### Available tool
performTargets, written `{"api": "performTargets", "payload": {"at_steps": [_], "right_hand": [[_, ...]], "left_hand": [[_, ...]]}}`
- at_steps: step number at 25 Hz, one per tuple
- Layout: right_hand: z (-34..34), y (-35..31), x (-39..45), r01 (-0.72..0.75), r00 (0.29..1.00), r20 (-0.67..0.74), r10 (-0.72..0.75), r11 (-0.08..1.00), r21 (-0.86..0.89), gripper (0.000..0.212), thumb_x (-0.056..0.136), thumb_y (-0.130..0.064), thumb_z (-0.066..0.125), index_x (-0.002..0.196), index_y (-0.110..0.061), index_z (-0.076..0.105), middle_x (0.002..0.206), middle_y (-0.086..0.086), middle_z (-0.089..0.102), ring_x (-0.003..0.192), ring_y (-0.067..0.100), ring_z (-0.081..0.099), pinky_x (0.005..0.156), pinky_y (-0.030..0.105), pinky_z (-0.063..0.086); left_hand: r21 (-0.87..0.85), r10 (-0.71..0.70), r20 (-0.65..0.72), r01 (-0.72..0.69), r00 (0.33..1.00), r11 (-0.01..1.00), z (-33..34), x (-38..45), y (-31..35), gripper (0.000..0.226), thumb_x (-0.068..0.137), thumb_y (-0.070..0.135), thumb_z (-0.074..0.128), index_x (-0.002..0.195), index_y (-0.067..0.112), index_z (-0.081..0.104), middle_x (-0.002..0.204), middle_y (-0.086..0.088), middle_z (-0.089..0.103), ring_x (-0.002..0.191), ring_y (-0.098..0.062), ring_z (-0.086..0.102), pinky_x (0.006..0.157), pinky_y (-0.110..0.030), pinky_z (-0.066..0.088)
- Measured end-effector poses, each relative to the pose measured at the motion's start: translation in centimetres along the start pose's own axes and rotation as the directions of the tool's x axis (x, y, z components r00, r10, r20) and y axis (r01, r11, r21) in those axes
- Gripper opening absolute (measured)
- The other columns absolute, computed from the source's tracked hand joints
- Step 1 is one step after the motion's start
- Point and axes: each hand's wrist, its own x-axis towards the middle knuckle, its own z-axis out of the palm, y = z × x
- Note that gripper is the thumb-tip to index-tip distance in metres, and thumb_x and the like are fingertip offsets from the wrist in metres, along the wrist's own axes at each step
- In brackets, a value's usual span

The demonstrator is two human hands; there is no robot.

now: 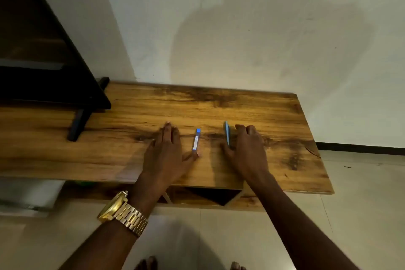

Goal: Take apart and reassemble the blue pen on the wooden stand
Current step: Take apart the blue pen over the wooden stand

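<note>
I stood at the wooden stand (252,112), both hands down on its surface near the middle of the front half. My left hand (166,155) lay flat, palm down, fingers together and pointing toward the wall, thumb stretched out to the right. A gold watch (122,212) sat on that wrist.

Just off my left thumb tip lay one piece of the blue pen (196,140), a slim pale tube with a blue end toward the wall, lying on the surface and running front to back; my thumb seemed to touch its near end, though the blur made that hard to judge.

My right hand (247,149) rested beside it, fingers loosely curled. The other blue piece (227,133) stood along the inner side of that hand, against my thumb and forefinger. I could not tell whether I was pinching it or only resting against it.

A dark television (50,55) stood at the left end of the surface on its black foot (76,125). My toes (149,263) showed on the tiled floor (230,237) below the front edge.
</note>
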Motion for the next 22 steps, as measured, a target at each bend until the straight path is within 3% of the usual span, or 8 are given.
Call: {"api": "performTargets", "payload": {"at_steps": [3, 7, 8, 10, 12, 15, 19, 22], "right_hand": [[0.3, 0.5, 1.0, 0.021, 1.0, 0.002, -0.021, 0.998, 0.06, 0.033, 0.096, -0.027, 0.076, 0.124, -0.011, 0.068, 0.116, 0.01, 0.069, 0.1, 0.024, 0.066, 0.081, 0.037, 0.058], [-0.1, 0.1, 1.5, -0.057, 0.997, 0.066, 0.047, 0.985, 0.162, 0.019, 0.095, -0.021, 0.076, 0.111, -0.011, 0.074, 0.095, 0.003, 0.075, 0.085, 0.02, 0.072, 0.077, 0.04, 0.062], [-0.5, -0.3, 1.3, -0.127, 0.99, 0.093, 0.102, 0.936, 0.328, 0.015, 0.095, -0.02, 0.077, 0.108, -0.013, 0.075, 0.091, 0.002, 0.077, 0.084, 0.019, 0.075, 0.076, 0.038, 0.064], [-1.5, -1.6, 0.6, -0.261, 0.964, 0.226, 0.139, 0.653, 0.711, 0.009, 0.098, -0.015, 0.078, 0.104, -0.01, 0.073, 0.092, 0.009, 0.08, 0.086, 0.023, 0.08, 0.077, 0.035, 0.066], [-2.1, -2.5, -0.4, -0.284, 0.951, 0.307, 0.024, 0.454, 0.844, 0.012, 0.098, -0.01, 0.078, 0.105, -0.003, 0.072, 0.095, 0.019, 0.08, 0.086, 0.025, 0.081, 0.078, 0.035, 0.066], [-2.3, -2.7, -1.7, -0.205, 0.931, 0.339, -0.137, 0.572, 0.794, 0.012, 0.095, -0.01, 0.08, 0.106, -0.004, 0.078, 0.091, 0.011, 0.083, 0.082, 0.021, 0.081, 0.075, 0.031, 0.065], [-2.2, -2.5, -2.0, -0.156, 0.926, 0.332, -0.178, 0.621, 0.768, 0.012, 0.091, -0.009, 0.085, 0.103, -0.01, 0.083, 0.088, 0.007, 0.084, 0.084, 0.022, 0.082, 0.078, 0.037, 0.067], [-2.4, -2.1, -1.5, -0.112, 0.968, 0.225, -0.111, 0.611, 0.784, 0.023, 0.088, -0.017, 0.089, 0.11, -0.015, 0.082, 0.095, 0.007, 0.084, 0.091, 0.022, 0.082, 0.082, 0.036, 0.067]], "left_hand": [[0.035, 0.012, -0.03, -0.011, 0.999, 0.999, 0.1, 0.3, -0.1, 0.106, 0.09, 0.081, 0.053, 0.167, 0.013, 0.026, 0.177, -0.014, 0.016, 0.163, -0.032, 0.02, 0.122, -0.047, 0.038], [-0.102, -0.003, -0.084, -0.005, 0.996, 0.995, -1.0, 0.6, -0.2, 0.076, 0.089, 0.072, 0.063, 0.146, 0.023, 0.057, 0.151, -0.004, 0.05, 0.139, -0.025, 0.049, 0.102, -0.046, 0.054], [-0.23, -0.018, -0.125, -0.011, 0.992, 0.973, -1.2, 0.6, -0.1, 0.063, 0.091, 0.068, 0.063, 0.138, 0.025, 0.065, 0.14, 0.0, 0.059, 0.127, -0.02, 0.058, 0.095, -0.044, 0.057], [-0.537, -0.052, -0.171, -0.049, 0.984, 0.842, -1.9, 0.4, 0.4, 0.042, 0.097, 0.061, 0.061, 0.12, 0.029, 0.076, 0.117, 0.009, 0.074, 0.103, -0.006, 0.069, 0.084, -0.037, 0.062], [-0.713, 0.001, -0.156, -0.113, 0.988, 0.692, -2.8, 0.0, 1.3, 0.033, 0.101, 0.054, 0.062, 0.113, 0.03, 0.081, 0.1, 0.012, 0.081, 0.091, 0.0, 0.074, 0.079, -0.025, 0.062], [-0.79, 0.103, -0.127, -0.164, 0.987, 0.591, -3.3, -0.8, 2.0, 0.022, 0.098, 0.042, 0.073, 0.112, 0.028, 0.084, 0.095, 0.014, 0.083, 0.088, 0.005, 0.077, 0.074, -0.013, 0.058], [-0.776, 0.082, -0.127, -0.151, 0.988, 0.612, -2.5, -0.6, 1.3, 0.022, 0.088, 0.037, 0.085, 0.107, 0.026, 0.086, 0.095, 0.014, 0.084, 0.086, 0.002, 0.078, 0.079, -0.026, 0.066], [-0.725, 0.077, -0.171, -0.179, 0.982, 0.666, -2.7, -0.8, 0.9, 0.023, 0.087, 0.036, 0.087, 0.107, 0.025, 0.087, 0.093, 0.014, 0.083, 0.083, 0.007, 0.076, 0.072, -0.012, 0.06]]}}
